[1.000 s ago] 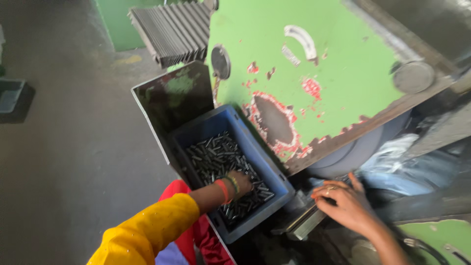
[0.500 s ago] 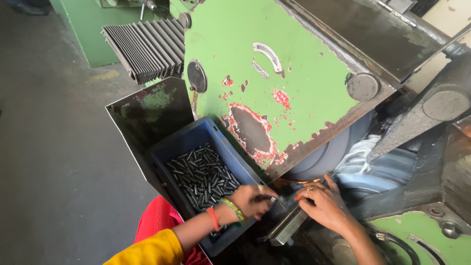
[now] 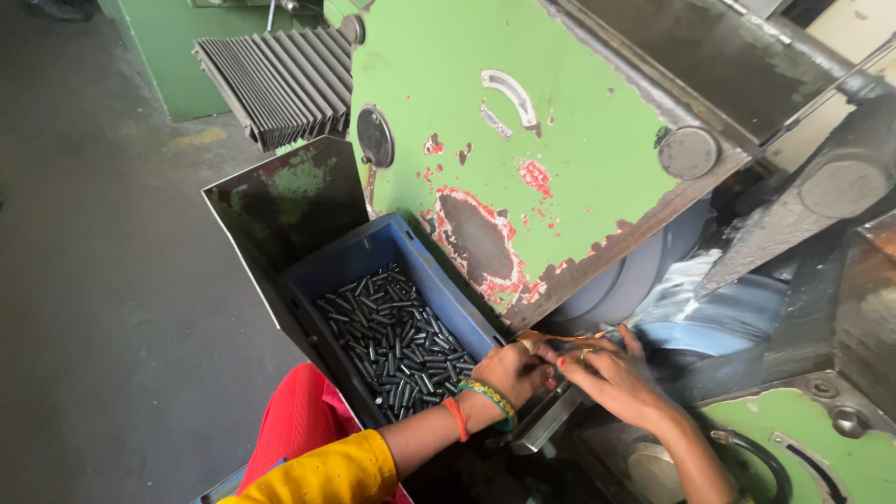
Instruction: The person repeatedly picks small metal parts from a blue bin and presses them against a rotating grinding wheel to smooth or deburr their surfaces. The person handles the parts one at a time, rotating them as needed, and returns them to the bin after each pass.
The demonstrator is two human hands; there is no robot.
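- Left hand [image 3: 511,371], low centre of the frame, is curled closed at the right rim of the blue bin [image 3: 359,261]; what it grips I cannot tell.
- Right hand [image 3: 611,378], touching the left, has fingers bent around something thin; the grip is unclear.
- Bin holds dark metal pins [image 3: 392,341].
- Green machine [image 3: 560,140] fills the upper right, a grey wheel [image 3: 635,280] just above the hands.
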